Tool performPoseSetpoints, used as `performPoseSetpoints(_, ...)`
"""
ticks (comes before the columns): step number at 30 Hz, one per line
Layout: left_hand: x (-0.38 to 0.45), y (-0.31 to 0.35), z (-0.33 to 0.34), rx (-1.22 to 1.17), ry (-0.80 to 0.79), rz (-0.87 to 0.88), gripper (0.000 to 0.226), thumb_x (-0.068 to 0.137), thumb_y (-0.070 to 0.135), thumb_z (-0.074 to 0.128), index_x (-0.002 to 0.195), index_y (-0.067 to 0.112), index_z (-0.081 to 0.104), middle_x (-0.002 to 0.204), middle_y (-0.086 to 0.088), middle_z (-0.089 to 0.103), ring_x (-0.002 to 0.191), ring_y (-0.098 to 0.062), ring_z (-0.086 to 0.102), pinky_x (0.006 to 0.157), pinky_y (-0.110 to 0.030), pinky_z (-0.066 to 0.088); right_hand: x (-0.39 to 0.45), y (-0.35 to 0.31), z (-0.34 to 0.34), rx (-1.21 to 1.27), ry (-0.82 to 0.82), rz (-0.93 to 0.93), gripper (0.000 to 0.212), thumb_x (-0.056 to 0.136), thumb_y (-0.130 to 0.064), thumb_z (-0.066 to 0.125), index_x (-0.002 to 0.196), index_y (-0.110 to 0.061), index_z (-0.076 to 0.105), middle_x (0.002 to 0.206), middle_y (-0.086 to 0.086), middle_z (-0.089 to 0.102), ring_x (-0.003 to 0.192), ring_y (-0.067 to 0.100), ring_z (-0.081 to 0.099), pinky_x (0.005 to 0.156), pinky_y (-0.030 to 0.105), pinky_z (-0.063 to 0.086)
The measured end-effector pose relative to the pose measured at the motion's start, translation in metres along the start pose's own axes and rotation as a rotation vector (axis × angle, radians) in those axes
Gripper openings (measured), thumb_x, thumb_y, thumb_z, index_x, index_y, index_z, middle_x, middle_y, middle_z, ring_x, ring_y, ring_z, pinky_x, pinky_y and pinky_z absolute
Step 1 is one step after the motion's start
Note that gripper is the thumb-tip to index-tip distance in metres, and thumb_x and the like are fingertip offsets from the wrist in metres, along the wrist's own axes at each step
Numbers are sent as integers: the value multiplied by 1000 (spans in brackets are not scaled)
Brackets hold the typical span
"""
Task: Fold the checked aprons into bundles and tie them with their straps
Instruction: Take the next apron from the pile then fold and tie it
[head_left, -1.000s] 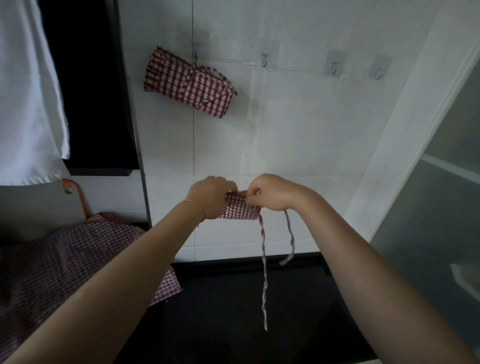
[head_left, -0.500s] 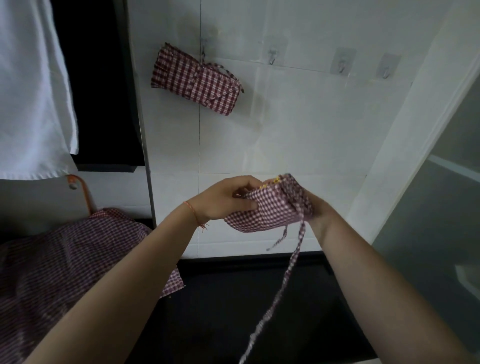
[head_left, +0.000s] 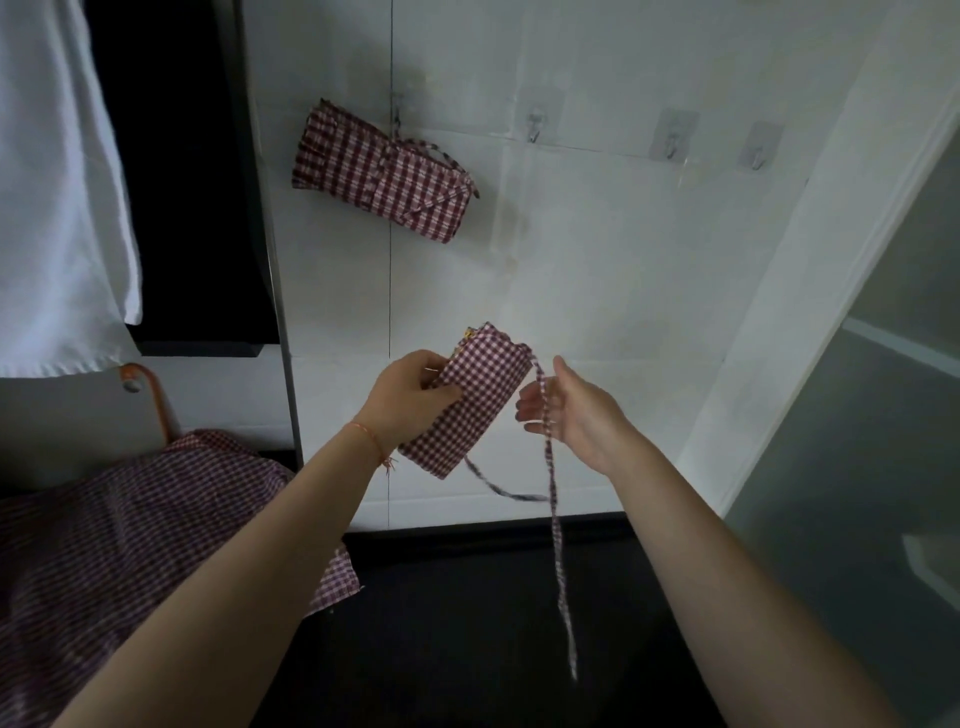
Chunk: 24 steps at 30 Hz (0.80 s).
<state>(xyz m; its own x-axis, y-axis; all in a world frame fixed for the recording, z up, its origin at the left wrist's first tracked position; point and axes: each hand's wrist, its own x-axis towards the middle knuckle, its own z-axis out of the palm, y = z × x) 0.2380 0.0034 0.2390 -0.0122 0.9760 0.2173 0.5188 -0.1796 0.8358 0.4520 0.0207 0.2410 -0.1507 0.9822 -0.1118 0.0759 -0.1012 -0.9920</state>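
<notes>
The left hand (head_left: 410, 400) grips a folded red-checked apron bundle (head_left: 470, 400), held up between both hands. Its strap (head_left: 553, 499) hangs down past the right hand (head_left: 569, 410), whose fingers look relaxed and spread, perhaps just touching it

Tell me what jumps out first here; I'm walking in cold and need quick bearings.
At centre, the left hand grips a folded checked apron bundle, while the right hand is open beside it, with a long strap running across its fingers and dangling down. Above, a finished bundle hangs from a hook on the white tiled wall. Another checked apron lies spread out at lower left.
</notes>
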Motion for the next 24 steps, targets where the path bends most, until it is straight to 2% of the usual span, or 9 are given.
performPoseSetpoints(2,4,-3,2,64,23,-19,36,95,24,61,128,11,57,125,-5,64,101,-17,56,89,-30,47,-4,0,1,46,-70,-8,55,105,-47,36,95,-3,67,78,12,67,72,25,67,86,43,55)
performPoseSetpoints(4,6,-6,4,81,46,-51,38,93,26,62,128,11,58,125,-5,64,99,-16,55,88,-29,47,-7,1,10,-44,-73,-51,39,107,-34,39,99,-5,63,69,7,57,55,18,55,72,39,53)
performPoseSetpoints(6,6,-8,6,94,64,-75,39,93,27,62,128,11,59,125,-5,64,99,-15,55,86,-29,48,-9,4,18,-89,-48,-85,31,106,-23,38,101,-5,62,66,4,46,49,15,37,54,30,39)
performPoseSetpoints(9,4,-13,7,165,81,-64,40,92,27,62,129,13,59,124,-4,65,100,-17,57,86,-28,49,-14,2,25,-242,-15,-138,31,106,-19,36,107,-6,64,63,0,44,46,11,31,46,24,24)
performPoseSetpoints(13,3,-16,7,227,120,-75,40,91,28,60,128,14,59,120,-3,65,94,-16,54,85,-30,50,-17,-1,31,-594,38,-197,33,105,-23,36,111,-11,66,68,-1,51,50,4,42,52,19,32)
performPoseSetpoints(17,1,-17,10,254,143,-88,37,90,29,61,124,17,60,111,0,65,90,-16,55,76,-29,49,-21,-3,39,-506,99,-309,32,104,-21,39,108,-14,69,67,-3,53,48,2,44,50,17,35)
performPoseSetpoints(20,-4,-17,16,422,159,-11,25,89,29,59,111,19,63,100,0,68,83,-20,58,67,-28,47,-19,-5,47,-487,153,-403,31,103,-20,41,104,-12,71,63,-10,52,54,2,47,59,21,37)
performPoseSetpoints(22,-6,-18,20,441,169,15,22,89,31,60,107,18,62,95,-1,67,81,-20,59,64,-27,44,-21,-8,54,-521,121,-451,30,104,-19,42,103,-10,71,62,-17,53,59,-3,48,63,19,36)
performPoseSetpoints(24,-6,-18,21,282,171,-20,24,89,34,64,105,17,63,93,2,64,84,-18,59,66,-26,44,-26,-6,59,-563,7,-475,29,105,-18,42,102,-11,71,56,-21,54,53,-7,47,57,12,34)
